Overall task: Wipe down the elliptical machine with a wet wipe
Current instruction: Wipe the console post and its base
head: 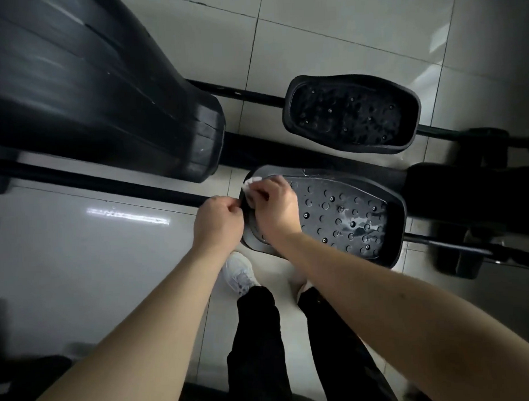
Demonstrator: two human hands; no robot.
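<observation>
Wiping hand: right hand [275, 209] curled tight around the wet wipe [251, 182], pressing it on the raised lip of the near pedal [347, 215], at the pedal's 10 o'clock corner.
Wipe: white and bunched. Only a small wad shows past the knuckles at the hand's 11 o'clock; the rest is hidden under the fingers.
Bracing hand: left hand [219, 223] just beside the right, at its 8 o'clock. Fingers are curled in, gripping the pedal's lip at its 9 o'clock end.
Near pedal: black with studded tread, at 3 o'clock of frame centre. Whitish wet smears at its 3 o'clock end.
Far pedal: far pedal [350, 113] at 1 o'clock of frame centre, apart from the near one. Tread is glossy with droplets.
Housing: big black housing [97, 86] at 10 o'clock, blurred. Its blunt end sits near both pedals.
Rail: black rail [106, 182] runs from 9 o'clock toward the near pedal, ending behind the left hand.
Floor: pale glossy floor [341, 32] tiles, with a glare streak at 9 o'clock.
Feet: white shoe [239, 273] at 6 o'clock of the hands, black trouser legs [256, 350] below it.
</observation>
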